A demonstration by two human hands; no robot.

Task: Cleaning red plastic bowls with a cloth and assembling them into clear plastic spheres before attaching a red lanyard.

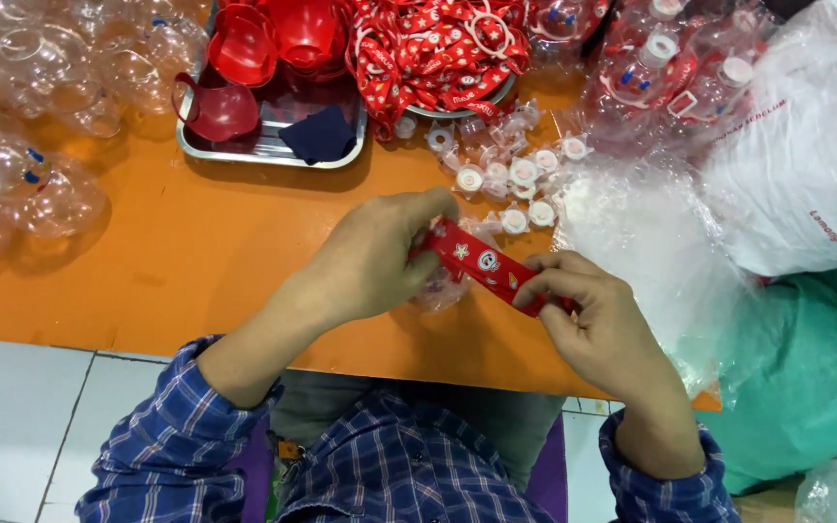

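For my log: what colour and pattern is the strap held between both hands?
Red strap with small white printed figures, head view.

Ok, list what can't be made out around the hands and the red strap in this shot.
Head view only:
- Clear plastic piece under the red strap: mostly hidden by the left hand, so its shape is unclear.
- Strap's far end: covered by the right hand fingers.
- Strap's pattern: too small to tell.
- Metal tray: cut off by the top edge.
- White caps: too small for detail.

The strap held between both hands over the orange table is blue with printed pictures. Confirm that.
Not blue. The head view shows the strap is red with printed pictures, held between the left hand and right hand over the orange table.
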